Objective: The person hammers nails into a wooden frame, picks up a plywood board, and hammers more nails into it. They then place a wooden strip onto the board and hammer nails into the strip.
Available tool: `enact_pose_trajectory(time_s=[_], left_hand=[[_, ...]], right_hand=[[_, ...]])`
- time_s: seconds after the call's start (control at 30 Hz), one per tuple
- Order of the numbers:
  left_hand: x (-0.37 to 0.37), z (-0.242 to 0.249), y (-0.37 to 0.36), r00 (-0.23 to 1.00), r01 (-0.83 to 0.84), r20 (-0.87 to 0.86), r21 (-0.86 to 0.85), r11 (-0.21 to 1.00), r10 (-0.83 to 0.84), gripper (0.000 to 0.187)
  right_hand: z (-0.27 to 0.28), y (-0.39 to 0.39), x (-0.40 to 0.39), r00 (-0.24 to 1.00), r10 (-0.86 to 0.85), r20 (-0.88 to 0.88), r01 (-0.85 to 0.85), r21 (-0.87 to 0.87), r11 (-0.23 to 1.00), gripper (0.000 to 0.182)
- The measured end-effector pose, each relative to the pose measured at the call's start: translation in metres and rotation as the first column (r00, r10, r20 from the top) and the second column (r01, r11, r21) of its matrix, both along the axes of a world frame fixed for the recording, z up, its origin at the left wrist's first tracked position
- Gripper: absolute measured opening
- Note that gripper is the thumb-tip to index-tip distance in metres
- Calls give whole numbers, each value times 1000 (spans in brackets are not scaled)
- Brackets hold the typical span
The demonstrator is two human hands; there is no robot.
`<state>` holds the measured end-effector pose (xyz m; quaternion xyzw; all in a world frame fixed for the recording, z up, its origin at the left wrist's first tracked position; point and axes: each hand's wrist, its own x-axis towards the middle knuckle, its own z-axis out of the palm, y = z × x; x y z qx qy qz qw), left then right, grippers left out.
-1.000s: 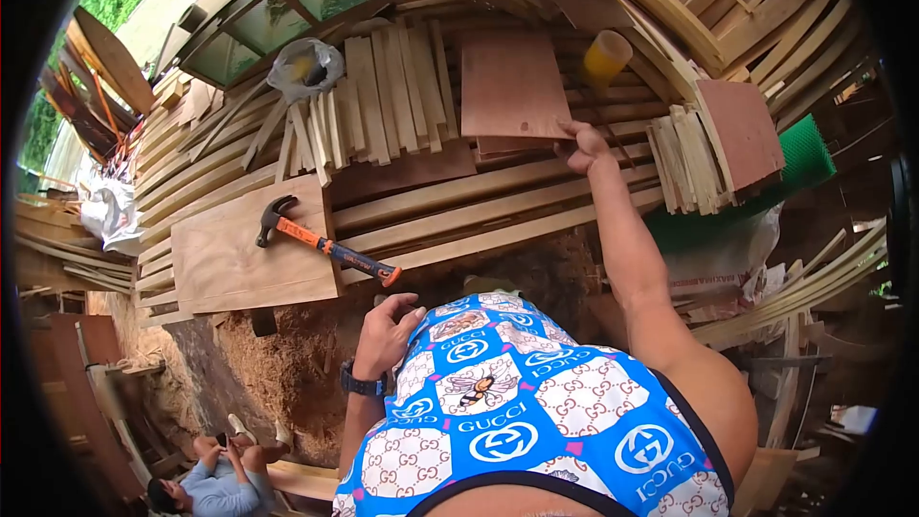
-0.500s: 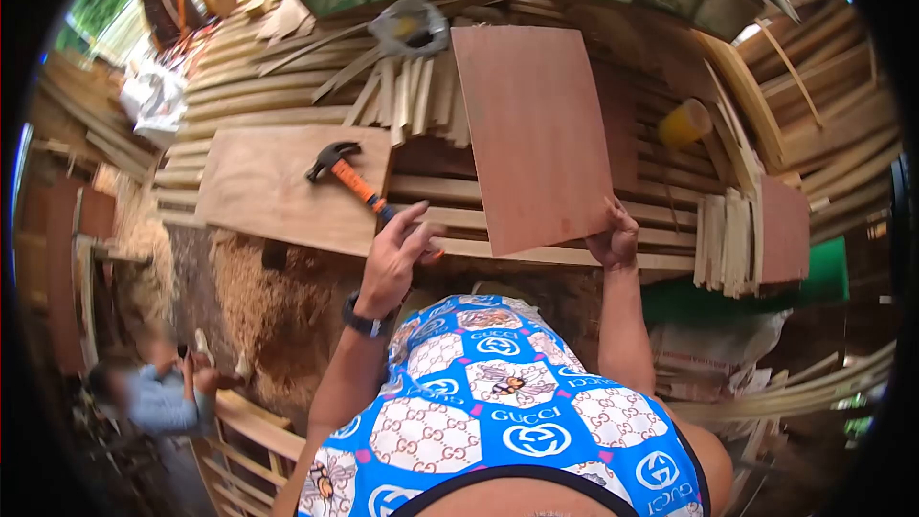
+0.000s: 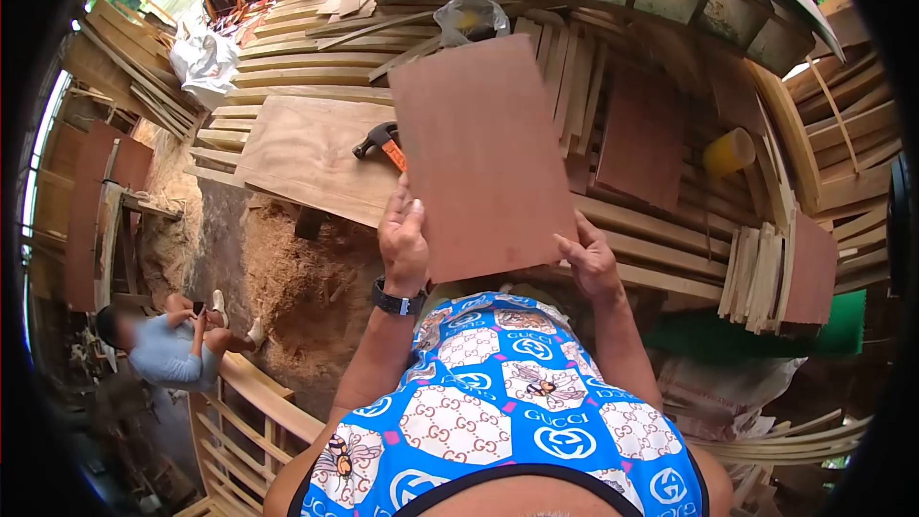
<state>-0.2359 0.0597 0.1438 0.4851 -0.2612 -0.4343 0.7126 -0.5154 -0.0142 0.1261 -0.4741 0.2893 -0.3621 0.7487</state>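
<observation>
A reddish-brown plywood panel (image 3: 483, 163) is held up in front of me, tilted over the workbench. My left hand (image 3: 404, 239) grips its lower left edge, thumb on the near face. At the lower right corner, my right hand (image 3: 589, 257) pinches the panel between thumb and fingers. Just left of the panel lies a claw hammer (image 3: 386, 144) with an orange and black handle; most of the handle is hidden behind the panel. Under the hammer head rests a paler plywood board (image 3: 306, 148).
Wooden strips (image 3: 316, 77) cover the bench, with a clear plastic bag (image 3: 471, 19) at the back. A yellow cylinder (image 3: 729, 151) and a bundle of short sticks (image 3: 756, 268) are on the right. Sawdust (image 3: 297, 297) lies below; a seated person (image 3: 172, 345) is at lower left.
The panel has moved left and toward me, now covering most of the hammer's handle. My left hand, earlier free beside the hammer's handle, has taken hold of the panel's left edge.
</observation>
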Motion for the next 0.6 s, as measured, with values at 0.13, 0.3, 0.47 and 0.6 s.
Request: enact_pose_trajectory(time_s=[0.13, 0.3, 0.47, 0.6], left_hand=[[18, -30, 7, 985, -161, -53, 71, 984, 165, 52], [41, -49, 19, 958, -282, -41, 70, 957, 285, 48], [41, -40, 23, 964, -252, -80, 22, 967, 253, 48], [44, -38, 28, 952, -304, -20, 58, 951, 306, 49]], right_hand=[[34, 12, 21, 999, 46, -28, -47, -37, 998, 76], [33, 22, 24, 965, 254, 65, -245, -116, 962, 79], [25, 25, 12, 951, 308, 7, -307, -48, 950, 71], [21, 26, 19, 966, 257, 2, -257, -12, 966, 66]])
